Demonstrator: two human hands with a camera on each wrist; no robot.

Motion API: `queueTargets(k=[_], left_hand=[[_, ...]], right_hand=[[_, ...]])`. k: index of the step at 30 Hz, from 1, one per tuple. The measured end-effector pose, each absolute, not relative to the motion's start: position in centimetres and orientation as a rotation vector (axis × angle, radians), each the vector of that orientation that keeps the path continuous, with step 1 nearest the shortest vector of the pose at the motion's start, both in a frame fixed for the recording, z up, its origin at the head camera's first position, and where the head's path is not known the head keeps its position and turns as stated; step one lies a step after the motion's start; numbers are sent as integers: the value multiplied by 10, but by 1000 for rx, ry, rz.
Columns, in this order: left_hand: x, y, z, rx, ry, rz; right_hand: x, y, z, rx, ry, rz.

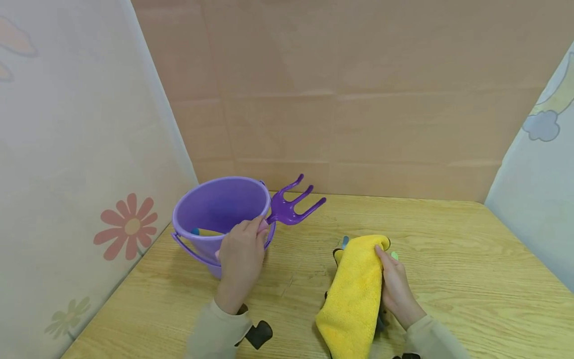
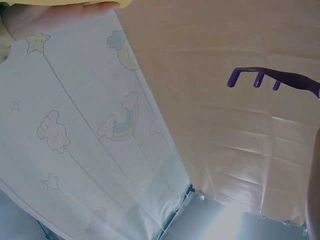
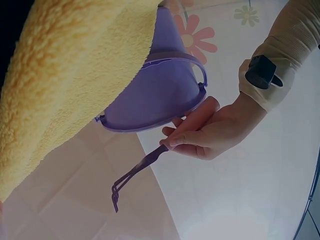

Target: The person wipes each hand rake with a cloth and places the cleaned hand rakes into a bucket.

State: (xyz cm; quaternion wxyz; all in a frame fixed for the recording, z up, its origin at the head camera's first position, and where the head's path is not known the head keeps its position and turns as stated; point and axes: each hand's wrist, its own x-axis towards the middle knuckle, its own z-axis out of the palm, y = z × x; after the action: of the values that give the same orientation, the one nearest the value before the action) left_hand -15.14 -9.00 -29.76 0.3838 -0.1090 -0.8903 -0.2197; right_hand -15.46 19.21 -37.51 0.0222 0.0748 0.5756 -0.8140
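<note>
The left hand (image 1: 242, 262) is holding a toy rake w/ a smooth pink handle & a shiny purple head (image 1: 287, 209), its fingers curling round the handle. The rake's 3 bent prongs are pointing up & away to the right, just beside a big round bucket of light purple plastic (image 1: 224, 202). The bucket is standing on the pale yellow wood table (image 1: 471, 259) w/ wavy lines, & its thin curved handle is hanging down outside. A yellow & blue bit (image 1: 209, 232) is showing inside; can't tell what it is

The right hand (image 1: 396, 289) is pinching a soft, fuzzy bright yellow cloth w/ dark trim (image 1: 354, 294) btwn thumb & fingers. The cloth is hanging long & floppy over the table, right of the bucket & well apart from it. Little blue (image 1: 345, 242) & green (image 1: 394, 255) bits are peeking out behind it; too small to tell what they are

A creased tan sheet (image 1: 358, 99) is hanging at the back, & a white sheet w/ a pink flower pic (image 1: 67, 124) is hanging on the left
</note>
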Motion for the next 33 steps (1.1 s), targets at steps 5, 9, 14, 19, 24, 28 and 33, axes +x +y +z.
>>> queueTargets(k=[5,9,14,19,24,28,33], left_hand=[[-151,-95,-291,-227,-2317,-601],[-150,-98,-288,-224,-2302,-623],[-149,-104,-286,-215,-2246,-645],[-149,-113,-283,-182,-2193,-650],[-147,-121,-280,-164,-2200,-643],[-146,-126,-279,-141,-2209,-625],[-146,-128,-278,-24,-2211,-556]], right_hand=[[-155,193,-376,191,1784,-2519],[-155,193,-377,195,1776,-2521],[-156,192,-376,235,1776,-2513],[-156,192,-376,237,1774,-2508],[-156,192,-376,231,1769,-2517],[-156,192,-376,252,1761,-2530],[-156,192,-376,256,1779,-2518]])
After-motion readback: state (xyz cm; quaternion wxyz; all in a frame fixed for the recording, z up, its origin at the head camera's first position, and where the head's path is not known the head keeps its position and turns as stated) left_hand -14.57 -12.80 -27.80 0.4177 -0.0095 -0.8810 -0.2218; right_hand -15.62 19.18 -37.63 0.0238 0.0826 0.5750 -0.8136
